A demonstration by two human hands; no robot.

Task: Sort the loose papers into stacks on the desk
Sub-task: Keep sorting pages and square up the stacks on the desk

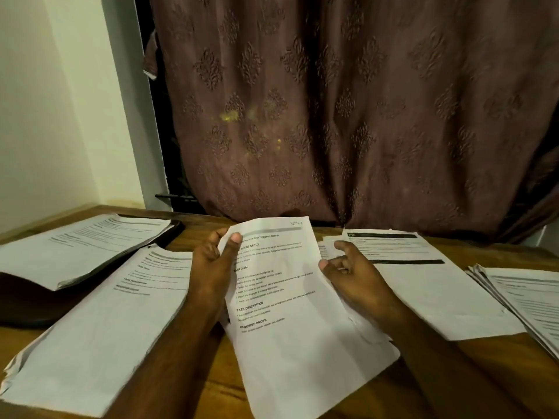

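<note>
Your wooden counter (pixel 211 385) stands against a brown patterned curtain (pixel 348 110), with a pale wall (pixel 45 101) at the left corner. 4 groups of printed papers lie on it: a far-left stack (pixel 81 246) resting on a dark folder (pixel 33 300), a near-left stack (pixel 99 328), a right stack (pixel 423 285) and a fanned far-right stack (pixel 526 297) at the frame edge. Between the near-left and right stacks you hold 1 printed sheet (pixel 290 313), tilted up toward you above the counter. Your left hand (pixel 211 264) pinches its upper left edge, thumb on the printed face and fingers curled behind. Your right hand (pixel 351 273) grips the right edge, thumb tip on the margin, the other fingers loosely curled just beside the right stack.
</note>
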